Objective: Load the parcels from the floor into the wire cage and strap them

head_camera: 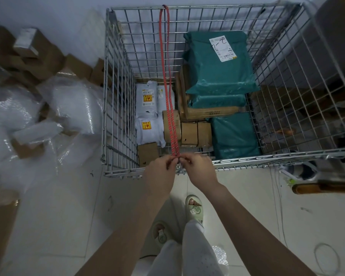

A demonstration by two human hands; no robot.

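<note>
A wire cage (247, 161) stands open-topped in front of me, with parcels inside. Teal bags (217, 64) are stacked at the right, white bags (147, 114) with yellow stickers lie at the left, and small brown boxes (189, 132) sit between them. A red strap (167, 76) runs doubled from the far top rim across the cage to the near rim. My left hand (160, 172) and my right hand (199, 170) both pinch the strap's near end right at the near rim, fingertips almost touching.
Brown cardboard boxes (38, 54) and clear bubble-wrap bags (28, 116) are heaped on the white tile floor left of the cage. A grey box (335, 32) stands beyond the cage's right side. My slippered feet (193, 208) are close to the near rim.
</note>
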